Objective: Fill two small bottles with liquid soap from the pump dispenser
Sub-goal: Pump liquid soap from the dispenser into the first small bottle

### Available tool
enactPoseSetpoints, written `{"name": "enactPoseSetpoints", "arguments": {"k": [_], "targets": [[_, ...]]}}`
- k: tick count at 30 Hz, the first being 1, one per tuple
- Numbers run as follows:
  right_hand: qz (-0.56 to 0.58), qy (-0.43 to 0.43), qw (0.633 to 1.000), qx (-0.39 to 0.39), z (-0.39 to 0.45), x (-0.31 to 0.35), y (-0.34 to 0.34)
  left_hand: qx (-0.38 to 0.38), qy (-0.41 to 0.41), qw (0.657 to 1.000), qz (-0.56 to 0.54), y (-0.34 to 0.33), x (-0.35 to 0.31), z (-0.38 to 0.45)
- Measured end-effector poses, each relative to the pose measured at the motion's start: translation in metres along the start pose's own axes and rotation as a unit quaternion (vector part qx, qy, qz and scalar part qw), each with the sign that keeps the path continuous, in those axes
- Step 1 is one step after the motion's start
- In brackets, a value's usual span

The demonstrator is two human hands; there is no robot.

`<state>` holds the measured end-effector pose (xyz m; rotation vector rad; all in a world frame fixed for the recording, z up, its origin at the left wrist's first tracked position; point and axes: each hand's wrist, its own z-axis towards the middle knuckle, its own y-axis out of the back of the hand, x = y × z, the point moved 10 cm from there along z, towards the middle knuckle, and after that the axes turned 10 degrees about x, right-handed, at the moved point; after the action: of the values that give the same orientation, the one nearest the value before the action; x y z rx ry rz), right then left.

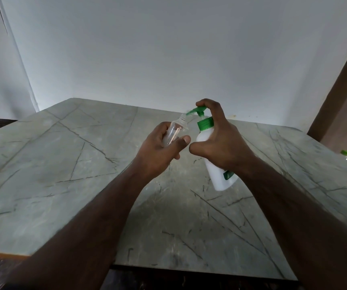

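My left hand [164, 145] grips a small clear bottle [175, 129], uncapped and tilted, its open mouth pointing up and right. My right hand [218, 141] holds a white pump dispenser [216, 170] with a green collar and green pump head [197, 111], lifted off the table and leaning left. One finger of the right hand rests on top of the pump head. The green nozzle tip sits right at the small bottle's mouth. A second small bottle with a green cap [345, 154] stands at the table's right edge, mostly cut off.
The grey marble-patterned table [68, 164] spreads under both arms, with its near edge at the bottom. A white wall rises behind it and a brown door frame [340, 95] stands at the right.
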<state>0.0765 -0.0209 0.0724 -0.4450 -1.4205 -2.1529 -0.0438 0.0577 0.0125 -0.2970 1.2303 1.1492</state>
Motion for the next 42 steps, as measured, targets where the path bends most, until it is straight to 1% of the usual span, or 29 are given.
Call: {"name": "enactPoseSetpoints", "arguments": {"k": [11,18,26,38,42], "targets": [[-0.017,-0.005,1.000,0.004,0.0001,-0.0033,-0.0035,0.002,0.004,1.000,-0.003,-0.0003,0.0005,-0.0009],[-0.005,-0.005,1.000,-0.002,0.0018,-0.0031,-0.0019,0.002,0.004,1.000,0.008,0.0001,0.0018,0.0002],[-0.010,-0.003,1.000,0.002,0.0001,-0.0006,-0.0026,0.003,0.007,1.000,-0.004,0.0009,0.0011,-0.0013],[0.017,0.012,1.000,-0.001,-0.0002,0.0023,0.0002,0.005,0.002,1.000,-0.010,0.0007,0.0014,-0.0016],[0.074,0.009,0.997,-0.017,0.0002,-0.0034,0.0029,0.006,0.002,1.000,-0.012,0.0013,0.0010,-0.0019]]}}
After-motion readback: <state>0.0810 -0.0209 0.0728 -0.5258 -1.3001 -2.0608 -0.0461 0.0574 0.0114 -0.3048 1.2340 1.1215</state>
